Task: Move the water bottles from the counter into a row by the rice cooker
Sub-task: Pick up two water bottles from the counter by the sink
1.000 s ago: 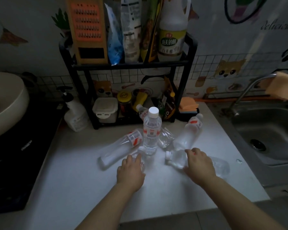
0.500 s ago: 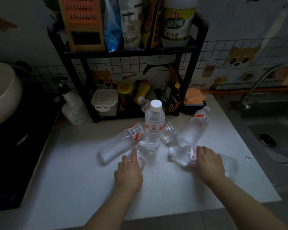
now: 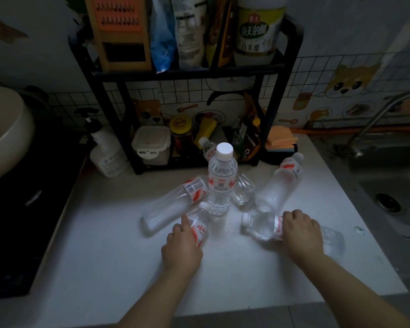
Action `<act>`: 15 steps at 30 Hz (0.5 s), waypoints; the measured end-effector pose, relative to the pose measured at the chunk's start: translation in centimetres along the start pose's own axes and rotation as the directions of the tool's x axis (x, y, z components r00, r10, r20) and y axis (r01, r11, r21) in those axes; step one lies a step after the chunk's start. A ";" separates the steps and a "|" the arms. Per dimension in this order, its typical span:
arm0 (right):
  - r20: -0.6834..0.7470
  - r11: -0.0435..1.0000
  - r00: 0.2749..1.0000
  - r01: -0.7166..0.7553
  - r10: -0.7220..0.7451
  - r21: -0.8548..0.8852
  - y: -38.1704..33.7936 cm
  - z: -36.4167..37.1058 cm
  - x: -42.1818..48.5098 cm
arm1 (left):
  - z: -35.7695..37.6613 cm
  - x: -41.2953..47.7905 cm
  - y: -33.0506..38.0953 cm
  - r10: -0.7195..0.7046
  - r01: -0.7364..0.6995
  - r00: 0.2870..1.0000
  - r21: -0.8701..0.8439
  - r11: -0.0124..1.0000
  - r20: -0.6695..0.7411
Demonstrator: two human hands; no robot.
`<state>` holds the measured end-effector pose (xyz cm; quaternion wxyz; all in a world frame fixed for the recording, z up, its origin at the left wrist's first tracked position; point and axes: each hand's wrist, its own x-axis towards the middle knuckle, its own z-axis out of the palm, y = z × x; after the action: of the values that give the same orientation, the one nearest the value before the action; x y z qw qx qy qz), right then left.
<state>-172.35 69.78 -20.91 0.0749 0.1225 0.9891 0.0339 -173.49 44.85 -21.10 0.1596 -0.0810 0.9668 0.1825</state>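
Dim counter [image 3: 104,256]; left hand [image 3: 181,249] half-hides front bottle [image 3: 199,229], right hand [image 3: 301,235] rightmost bottle [image 3: 260,227].

Home kitchen, dimly lit. White counter [image 3: 104,256] under the left hand [image 3: 181,248] and right hand [image 3: 302,234]. Right of the right hand: steel sink [image 3: 393,185] with drain, curved tap [image 3: 376,119] above it. Beyond both hands, against the wall: black two-tier rack [image 3: 273,110] holding an orange grater [image 3: 120,31], a big vinegar jug [image 3: 256,34], packets, a lidded food box [image 3: 152,145] and a yellow-capped jar [image 3: 181,131]. White spray bottle [image 3: 107,152] left of the rack, folded orange cloths [image 3: 281,138] right of it. Far left of the left hand: dark cooktop [image 3: 21,209] and the edge of a pale rounded vessel [image 3: 5,129]. Wall covering is tile-patterned, with cartoon dogs [image 3: 346,84] and food pictures: domestic, not commercial.
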 end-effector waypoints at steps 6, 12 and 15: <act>0.003 1.000 1.000 0.004 -0.004 0.019 0.2 0.5 -0.4 | -0.3 -0.4 -0.2 0.032 -0.032 0.999 -0.058 0.998 -0.006; 0.021 0.996 0.999 0.028 -0.030 0.090 -0.5 -0.3 -1.6 | -1.1 -1.3 -0.5 0.063 -0.068 0.997 -0.113 0.991 -0.049; 0.008 0.992 0.999 0.035 -0.036 0.124 -0.9 -0.7 -2.4 | -1.6 -1.9 -0.7 0.073 -0.082 0.995 -0.160 0.984 -0.061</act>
<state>-170.40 68.24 -19.98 0.0728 0.1096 0.9909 -0.0296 -171.98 43.84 -19.27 0.1186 -0.0609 0.9552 0.2644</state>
